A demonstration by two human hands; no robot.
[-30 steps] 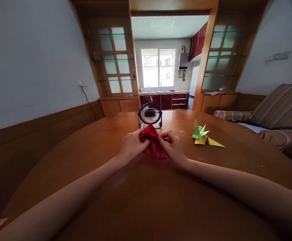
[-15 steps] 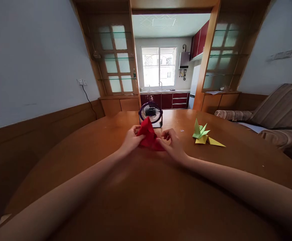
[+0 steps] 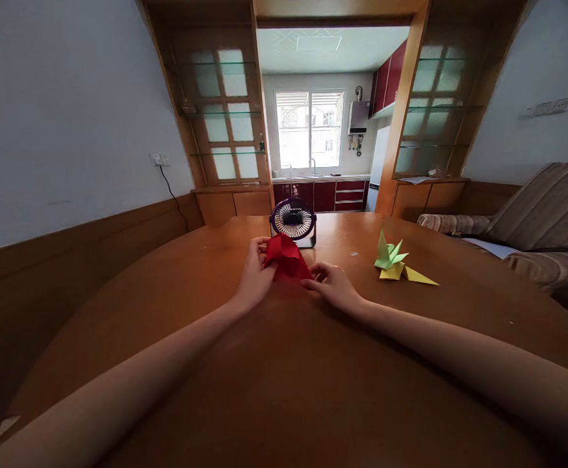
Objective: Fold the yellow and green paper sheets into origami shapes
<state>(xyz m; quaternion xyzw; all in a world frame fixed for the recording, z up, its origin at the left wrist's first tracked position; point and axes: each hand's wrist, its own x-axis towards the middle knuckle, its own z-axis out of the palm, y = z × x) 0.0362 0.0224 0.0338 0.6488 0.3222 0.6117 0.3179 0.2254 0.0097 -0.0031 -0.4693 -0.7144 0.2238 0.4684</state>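
A sheet of red folded paper is held up between my two hands, just above the wooden table. My left hand grips its left side, thumb in front and fingers behind. At the lower right corner, my right hand pinches the paper between thumb and curled fingers. The paper's upper part is bent over toward me, and its back is hidden. To the right of my right hand stand a light green paper crane and a yellow folded paper piece, close together.
A small purple desk fan stands on the table right behind the red paper. A striped armchair is beyond the table's right edge. Wooden cabinets and a kitchen lie past the far edge.
The paper's raised pointed top has come down and now lies folded over. My right hand has shifted slightly down and closed on the lower right corner.
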